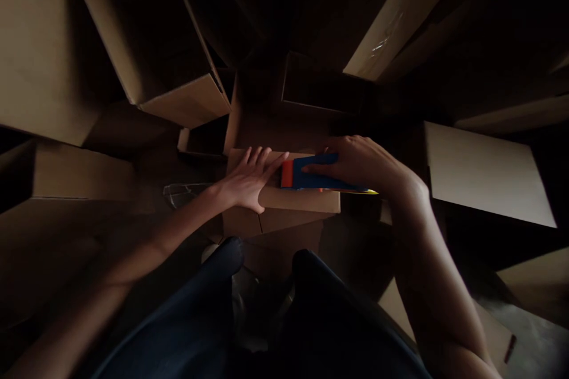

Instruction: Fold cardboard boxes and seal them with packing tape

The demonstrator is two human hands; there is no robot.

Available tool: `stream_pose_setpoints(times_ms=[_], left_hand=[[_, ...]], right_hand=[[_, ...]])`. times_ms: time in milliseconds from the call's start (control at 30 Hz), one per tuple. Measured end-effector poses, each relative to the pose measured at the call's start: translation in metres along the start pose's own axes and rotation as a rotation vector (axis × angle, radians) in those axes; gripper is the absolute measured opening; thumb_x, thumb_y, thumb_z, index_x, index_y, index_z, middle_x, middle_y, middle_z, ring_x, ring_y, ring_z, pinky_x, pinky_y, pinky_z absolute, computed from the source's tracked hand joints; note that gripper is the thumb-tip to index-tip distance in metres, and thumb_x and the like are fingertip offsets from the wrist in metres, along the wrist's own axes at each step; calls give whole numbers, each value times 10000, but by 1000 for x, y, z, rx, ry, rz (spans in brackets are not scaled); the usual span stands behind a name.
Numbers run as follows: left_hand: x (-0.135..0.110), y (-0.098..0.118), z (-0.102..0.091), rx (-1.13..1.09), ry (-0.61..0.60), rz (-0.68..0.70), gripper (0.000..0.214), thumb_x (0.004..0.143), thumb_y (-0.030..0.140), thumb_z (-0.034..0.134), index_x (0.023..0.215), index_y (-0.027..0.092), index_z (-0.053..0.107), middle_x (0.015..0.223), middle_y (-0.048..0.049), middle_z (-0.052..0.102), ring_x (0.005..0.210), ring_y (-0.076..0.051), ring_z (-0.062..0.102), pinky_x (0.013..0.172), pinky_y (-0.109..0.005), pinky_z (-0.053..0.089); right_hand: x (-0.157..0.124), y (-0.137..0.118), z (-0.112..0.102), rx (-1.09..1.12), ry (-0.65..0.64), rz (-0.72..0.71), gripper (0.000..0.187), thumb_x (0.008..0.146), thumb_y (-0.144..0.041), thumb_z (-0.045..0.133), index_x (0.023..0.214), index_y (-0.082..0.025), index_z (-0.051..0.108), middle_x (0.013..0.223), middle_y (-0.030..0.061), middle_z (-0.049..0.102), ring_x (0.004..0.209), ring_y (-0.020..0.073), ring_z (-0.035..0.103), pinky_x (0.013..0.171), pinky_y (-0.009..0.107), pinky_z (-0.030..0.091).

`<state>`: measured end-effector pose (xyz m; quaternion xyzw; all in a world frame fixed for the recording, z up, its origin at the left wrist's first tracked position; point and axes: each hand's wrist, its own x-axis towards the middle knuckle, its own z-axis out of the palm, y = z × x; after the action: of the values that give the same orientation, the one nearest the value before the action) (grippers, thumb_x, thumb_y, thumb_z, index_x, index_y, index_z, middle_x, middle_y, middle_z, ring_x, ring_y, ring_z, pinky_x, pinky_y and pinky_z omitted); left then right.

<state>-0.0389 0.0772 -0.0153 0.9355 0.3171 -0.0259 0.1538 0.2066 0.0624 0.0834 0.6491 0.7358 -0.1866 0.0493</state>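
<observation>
A small cardboard box (293,198) sits on the floor in front of my knees. My left hand (249,180) lies flat on its top, fingers stretched out and together. My right hand (360,161) grips a flat blue item with an orange end (306,177) and holds it on the box top, just right of my left fingertips. A yellow edge shows under the blue item's right end. My legs in dark trousers (267,320) fill the bottom middle.
Cardboard boxes crowd all around in dim light: a large open one (178,89) at upper left, a pale flap (484,172) at right, a taped flap (391,23) at upper right, another box (66,172) at left. A clear wrapper (182,192) lies left of the small box.
</observation>
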Motion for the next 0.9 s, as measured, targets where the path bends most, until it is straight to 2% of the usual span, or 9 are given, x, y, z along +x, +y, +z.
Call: stream_pose_setpoints(times_ms=[167,333,400,500,567,600,700,800,900], left_hand=[[-21,-13,-4,-7,-4,2,1335,547,465,830,1579,225,17,1626,-192,199,1477,-446,190,1186,-600,151],[-39,-35,-18,-91,-22,-13,1264,573,485,821,1575,292,76,1628,-135,229,1497,-391,178,1202,-578,169],[-41,-44,-28,-172,-70,-23,1155,646,506,788,1569,305,123,1628,-121,240,1495,-369,206,1185,-557,240],[-34,-49,-41,-322,-95,-59,806,873,436,597,1555,316,183,1575,-99,376,1429,-290,386,1120,-469,379],[-20,-43,-39,-392,23,-131,604,964,311,436,1533,306,236,1478,-85,513,1340,-229,504,1086,-421,420],[-11,-38,-34,-403,137,-188,529,981,254,370,1503,285,292,1434,-79,557,1317,-207,524,1085,-407,422],[15,-23,-9,-396,426,-309,408,990,180,299,1377,197,430,1343,-97,613,1266,-178,557,1059,-365,448],[29,-16,14,-329,490,-389,337,1012,194,291,1273,184,504,1250,-92,664,1186,-188,607,1032,-377,465],[30,-18,23,-283,512,-383,318,1029,222,293,1258,182,509,1215,-98,675,1154,-193,624,1003,-370,486]], right_hand=[[-1,-27,5,-13,24,-36,491,855,-608,556,1074,-204,730,926,93,744,804,234,678,649,293,422],[0,-52,10,-16,30,-10,475,863,-568,565,1071,-177,736,940,129,746,841,266,690,651,307,453],[1,-55,11,-7,28,-11,461,860,-558,574,1067,-180,738,955,127,745,855,275,692,650,314,462],[3,-54,12,14,17,-4,449,855,-556,583,1063,-190,740,953,117,747,861,272,694,656,316,472],[5,-53,12,28,12,-4,442,852,-554,591,1065,-197,739,963,111,748,870,266,695,663,312,475],[5,-52,12,31,13,-5,441,852,-556,593,1068,-200,738,965,108,748,872,264,695,665,310,475],[5,-51,12,25,5,2,453,850,-571,593,1086,-211,735,959,102,750,872,268,698,664,313,473],[4,-52,13,21,9,0,453,858,-566,590,1111,-217,728,969,98,751,890,277,700,670,320,473],[0,-53,13,23,19,-18,422,867,-541,597,1126,-232,718,989,93,749,902,280,700,670,320,475]])
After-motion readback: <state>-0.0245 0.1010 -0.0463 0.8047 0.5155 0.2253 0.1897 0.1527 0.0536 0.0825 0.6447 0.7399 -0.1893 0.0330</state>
